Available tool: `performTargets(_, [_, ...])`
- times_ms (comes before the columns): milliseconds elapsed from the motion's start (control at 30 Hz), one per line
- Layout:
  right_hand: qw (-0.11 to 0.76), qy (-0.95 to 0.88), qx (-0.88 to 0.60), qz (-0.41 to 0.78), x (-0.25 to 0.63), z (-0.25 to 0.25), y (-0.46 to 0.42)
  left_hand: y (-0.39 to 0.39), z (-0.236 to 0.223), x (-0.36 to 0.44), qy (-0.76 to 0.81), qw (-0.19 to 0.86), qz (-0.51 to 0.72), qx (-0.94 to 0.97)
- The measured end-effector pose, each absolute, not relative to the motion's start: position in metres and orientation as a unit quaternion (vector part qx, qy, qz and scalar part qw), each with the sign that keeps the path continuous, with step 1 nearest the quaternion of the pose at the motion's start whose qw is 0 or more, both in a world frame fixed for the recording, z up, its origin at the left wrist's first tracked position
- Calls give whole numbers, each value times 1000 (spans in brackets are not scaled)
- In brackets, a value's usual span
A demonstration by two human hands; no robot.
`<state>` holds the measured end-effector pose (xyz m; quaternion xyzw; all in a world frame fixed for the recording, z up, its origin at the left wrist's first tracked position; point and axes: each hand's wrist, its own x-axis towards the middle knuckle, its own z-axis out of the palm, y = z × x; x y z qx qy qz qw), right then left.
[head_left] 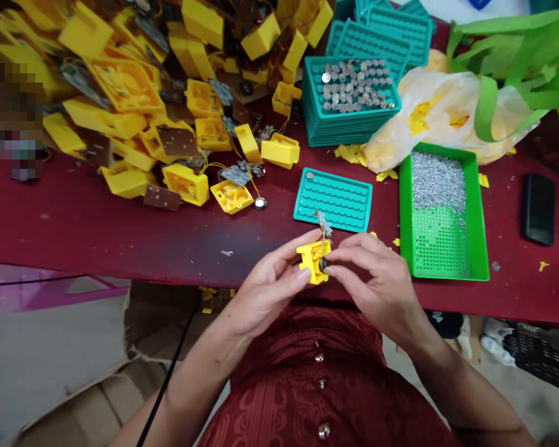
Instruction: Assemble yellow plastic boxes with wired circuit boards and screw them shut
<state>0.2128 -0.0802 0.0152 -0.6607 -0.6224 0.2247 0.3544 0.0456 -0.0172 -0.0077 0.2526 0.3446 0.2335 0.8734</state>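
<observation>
Up close, the person's left hand and right hand met just over the near edge of a maroon-covered worktable, both curled around a small yellow plastic housing. The left hand was nearly closed, its thumb and fingers gripping the housing from the side. The right hand's thumb and forefinger pinched a dark round piece against the housing's other side. Thin wires rose from the housing to a small grey circuit board, which overlapped the near edge of a flat teal plastic tray with moulded rows and one silver disc in a corner.

To that tray's right sat a bright green rectangular tray partly heaped with tiny silver pins. Behind it stood a stack of teal plastic trays, the top one filled with round silver discs, and further back to the right lay a translucent white-and-yellow plastic bag beneath broad green plastic strips. To its left, a large heap of yellow plastic housings spread across the table, mixed with brown circuit boards. One open housing at the heap's front was wired to a round metal disc. Well to the right rested a black rectangular object.
</observation>
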Motion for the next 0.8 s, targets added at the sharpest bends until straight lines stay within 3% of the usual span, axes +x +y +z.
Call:
performTargets(200, [310,-652,-668,179,209,16,-87,-24,-5,46,354,840,232,340])
performTargets(433, [282,-647,-682,191,205,15,-95,-30,-8,69,401,841,239,274])
performTargets(633, [371,-584,-677,251,216,17,-93,-25,-9,73,429,822,241,285])
performTargets(800, [445,-508,-702,226,224,19,-95,-24,-4,74,453,808,242,290])
